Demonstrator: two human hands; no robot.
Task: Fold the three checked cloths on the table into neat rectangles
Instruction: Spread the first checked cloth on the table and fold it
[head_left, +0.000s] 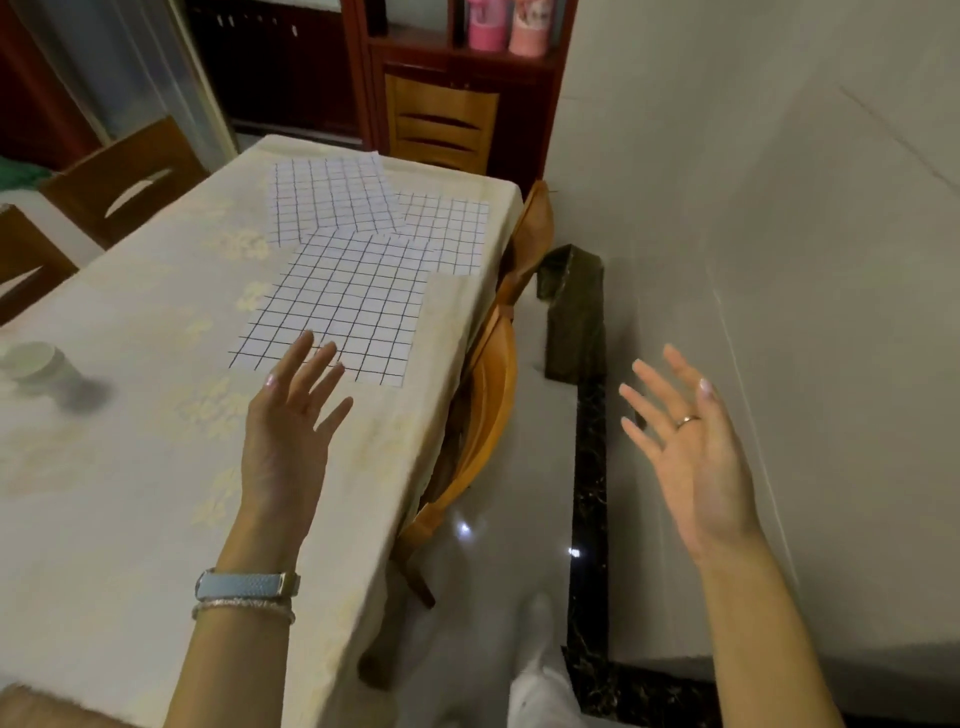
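Observation:
Three white cloths with a dark grid lie flat and overlapping on the table. The nearest cloth (343, 306) lies on top. A second cloth (327, 195) lies behind it at the far left. The third cloth (452, 234) lies at the far right by the table edge. My left hand (291, 426) hovers with fingers spread, its fingertips over the near edge of the nearest cloth, holding nothing. My right hand (685, 447) is raised, palm open and fingers straight, off to the right of the table over the floor.
The table (130, 467) wears a cream flowered tablecloth. A white cup (39, 364) stands at its left. Wooden chairs stand around: one tucked under the right side (483, 415), two on the left (124, 176), one at the far end (441, 124). A wall rises on the right.

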